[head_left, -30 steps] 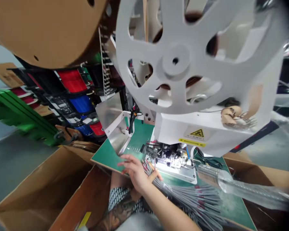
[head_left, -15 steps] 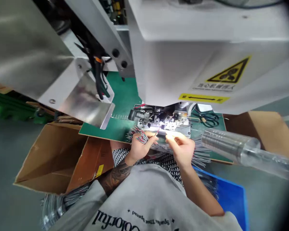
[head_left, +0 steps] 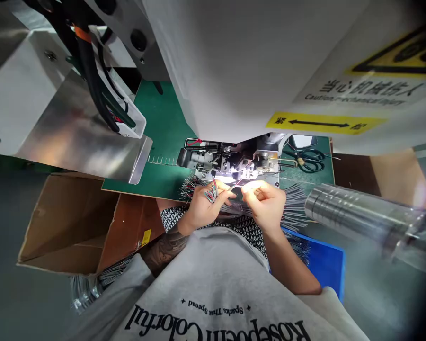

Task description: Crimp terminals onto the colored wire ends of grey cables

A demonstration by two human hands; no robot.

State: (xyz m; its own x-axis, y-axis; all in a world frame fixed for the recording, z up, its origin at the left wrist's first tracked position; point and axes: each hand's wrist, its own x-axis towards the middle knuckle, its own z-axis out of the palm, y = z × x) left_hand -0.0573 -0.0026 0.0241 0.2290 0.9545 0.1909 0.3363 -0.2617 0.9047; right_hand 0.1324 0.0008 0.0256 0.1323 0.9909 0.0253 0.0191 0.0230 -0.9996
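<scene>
Left hand, palm turned inward, thumb and forefinger pinching a grey cable end just in front of the lit machine head. Red wire shows at that end, pointing up toward the machine. More cable ends with thin coloured wires poke out between the same hand's fingers; others fan out just left of it.

Right hand close by on the right, thumb and forefinger pressed together, other fingers curled. Bright glare at the tips; cannot tell whether anything sits between them.

Right of the right hand: spread of grey cables, then a clear cylinder. Below it and to the right, a blue bin. Beyond the hands, green tabletop under the machine; above, white housing with yellow arrow label. Well left of the left hand, open cardboard box.
</scene>
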